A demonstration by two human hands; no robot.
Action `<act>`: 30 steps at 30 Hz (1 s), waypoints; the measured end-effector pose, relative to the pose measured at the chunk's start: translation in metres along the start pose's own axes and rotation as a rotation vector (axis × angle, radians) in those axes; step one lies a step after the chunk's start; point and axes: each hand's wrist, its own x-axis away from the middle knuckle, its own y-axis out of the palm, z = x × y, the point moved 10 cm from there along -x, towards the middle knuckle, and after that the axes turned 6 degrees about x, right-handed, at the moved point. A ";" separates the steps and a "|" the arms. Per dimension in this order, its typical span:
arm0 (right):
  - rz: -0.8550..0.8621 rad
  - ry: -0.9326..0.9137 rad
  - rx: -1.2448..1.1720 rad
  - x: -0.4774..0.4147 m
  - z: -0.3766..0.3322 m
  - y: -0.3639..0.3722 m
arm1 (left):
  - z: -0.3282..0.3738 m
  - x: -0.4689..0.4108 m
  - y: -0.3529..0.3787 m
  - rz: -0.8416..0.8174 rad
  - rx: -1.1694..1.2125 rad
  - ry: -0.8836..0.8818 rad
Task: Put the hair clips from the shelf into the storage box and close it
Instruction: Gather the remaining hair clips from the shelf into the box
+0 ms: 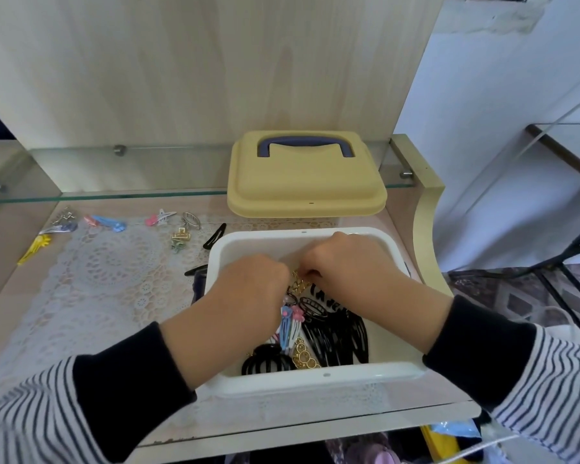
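The white storage box (pixel 315 380) stands open on the shelf, holding black, gold and pastel hair clips (pixel 332 333). Both my hands are down inside it. My left hand (pixel 248 289) and my right hand (pixel 352 266) meet over a gold chain-like clip (pixel 298 286), with the fingertips pinched around it. The box's yellow lid (pixel 305 182) with a dark blue handle lies behind the box. More clips remain on the lace mat: a yellow one (pixel 36 247), a silver and blue one (pixel 59 227), a blue and pink one (pixel 106 223), a pink and white one (pixel 159 218), gold ones (pixel 181 236) and a black snap clip (pixel 215 236).
A glass shelf (pixel 114 194) runs across above the lace mat (pixel 108 279). A wooden back panel rises behind it. The wooden shelf edge (pixel 315 426) is near me, and a curved side panel (pixel 426 229) stands at the right. Dark clips (pixel 198 279) lie against the box's left wall.
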 end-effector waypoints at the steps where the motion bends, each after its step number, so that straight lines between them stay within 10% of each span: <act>1: 0.001 -0.013 0.046 0.000 -0.002 0.000 | -0.001 0.000 0.001 0.000 0.004 -0.002; 18: -0.104 0.047 -0.005 0.007 0.008 0.002 | -0.001 0.009 -0.009 0.046 0.131 0.068; 30: 0.099 0.182 -0.297 0.014 0.008 -0.066 | -0.049 0.065 -0.101 0.663 0.398 0.146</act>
